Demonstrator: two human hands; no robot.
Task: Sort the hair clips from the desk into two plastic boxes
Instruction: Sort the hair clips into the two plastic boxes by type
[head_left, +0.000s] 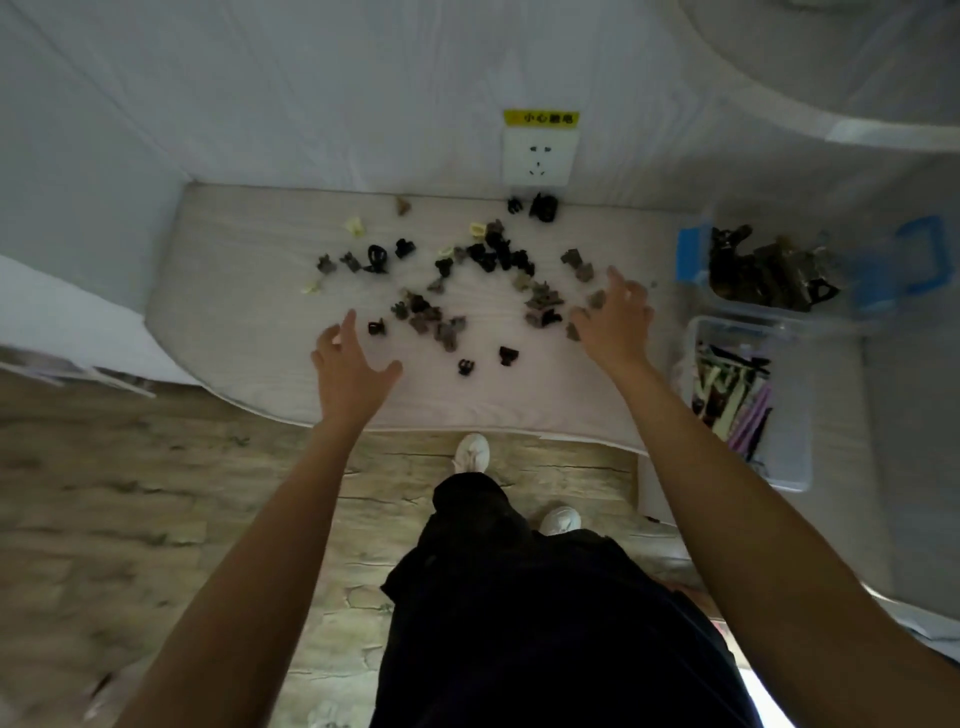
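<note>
Head view: both bare arms reach forward over the desk, hands above the scatter of clips.
Right hand (615, 325): fingers spread apart, palm down, hovering at the right edge of the scatter — whether the fingertips touch the grey-brown clips (544, 302) under them cannot be told, and nothing is clearly pinched.
Left hand (349, 370): fingers splayed, thumb out to the right, holding nothing; it hovers over the near-left part of the desk, just beside a small black clip (377, 327).
Hair clips (488, 254): small claw clips, mostly black and grey-brown with a few pale yellow ones (356, 226), scattered loosely across the middle of the desk; two black ones (543, 207) lie at the back under the wall socket.
Desk (249, 291): pale, rounded front edge, set against a white wall.
Far plastic box (696, 254): clear with blue latches, at the right end of the desk, holding a heap of dark clips.
Near plastic box (795, 467): clear, just in front of the far one, holding long flat clips — purple, pale green and black.
Wall socket (538, 158): white, with a yellow label above it.
Below: dark clothing, two white shoes (471, 453) on a wood-pattern floor.
</note>
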